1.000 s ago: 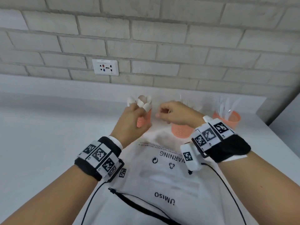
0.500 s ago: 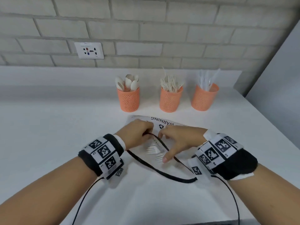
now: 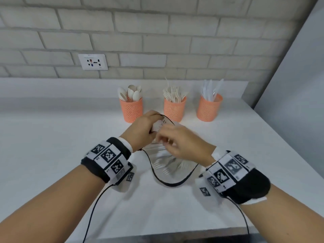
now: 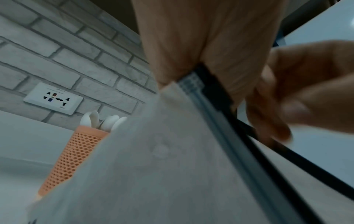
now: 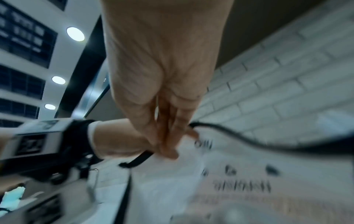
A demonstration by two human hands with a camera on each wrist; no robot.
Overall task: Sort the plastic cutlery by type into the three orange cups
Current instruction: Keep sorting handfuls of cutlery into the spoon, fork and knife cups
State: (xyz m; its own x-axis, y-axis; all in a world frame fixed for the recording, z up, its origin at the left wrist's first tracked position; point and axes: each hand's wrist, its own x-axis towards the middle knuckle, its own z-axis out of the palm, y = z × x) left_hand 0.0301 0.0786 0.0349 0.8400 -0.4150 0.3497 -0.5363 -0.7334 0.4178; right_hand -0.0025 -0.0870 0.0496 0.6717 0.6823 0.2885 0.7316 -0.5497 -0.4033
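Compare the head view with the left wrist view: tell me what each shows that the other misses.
Only the head view shows the fork cup, the knife cup, the loose forks lying inside the clear bag, and both wristbands. Only the left wrist view shows, close up, the left hand gripping the bag's black zip edge, with the right hand's fingers beside that strip. Both show the clear zip bag held up in front, the spoon cup, the wall socket and the brick wall.
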